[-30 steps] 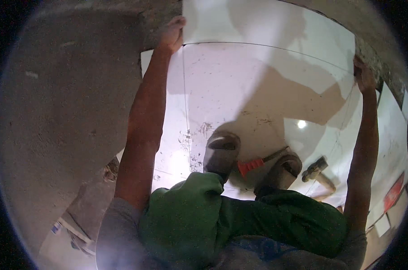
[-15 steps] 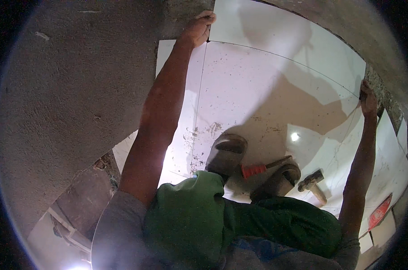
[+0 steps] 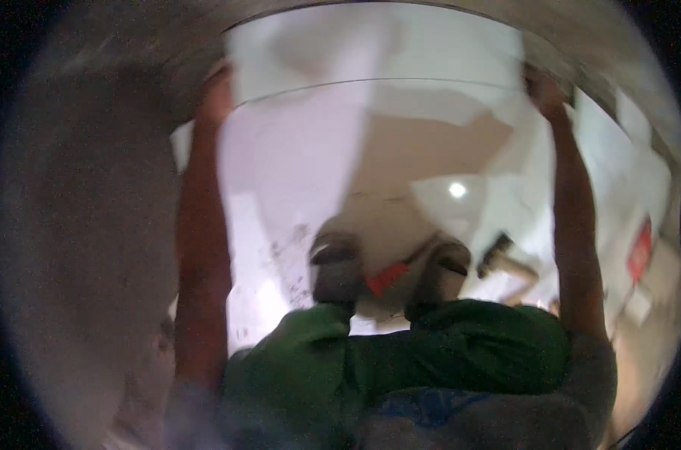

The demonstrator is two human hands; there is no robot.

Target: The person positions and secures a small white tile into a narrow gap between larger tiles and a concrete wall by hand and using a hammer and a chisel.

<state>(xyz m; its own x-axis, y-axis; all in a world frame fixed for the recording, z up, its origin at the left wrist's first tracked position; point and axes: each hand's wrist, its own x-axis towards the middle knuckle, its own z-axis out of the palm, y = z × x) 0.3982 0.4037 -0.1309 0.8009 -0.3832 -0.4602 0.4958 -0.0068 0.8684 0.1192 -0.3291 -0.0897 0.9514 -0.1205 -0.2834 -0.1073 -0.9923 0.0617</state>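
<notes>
A white tile [image 3: 430, 45] lies crosswise at the far end of the tiled floor, a thin dark joint line along its near side. My left hand [image 3: 219, 91] is at its left end, fingers closed against the edge. At the opposite end my right hand [image 3: 544, 90] grips the right edge in the same way. Both hands are blurred, so single fingers are hard to make out. Between my arms stretches a larger white floor tile [image 3: 288, 157], specked with dirt and partly in my shadow.
Near my slippers [image 3: 336, 274] lies a red-handled tool [image 3: 387, 279] with a dark shaft. A hammer [image 3: 514, 268] with a wooden handle rests right of them. Bare grey floor [image 3: 85, 225] spreads at left. A red object [image 3: 640, 251] sits far right, and a wall runs behind the tile.
The view has turned and shifted, so the far tile now appears level and further left. Both hands stay at its ends. The picture has blurred.
</notes>
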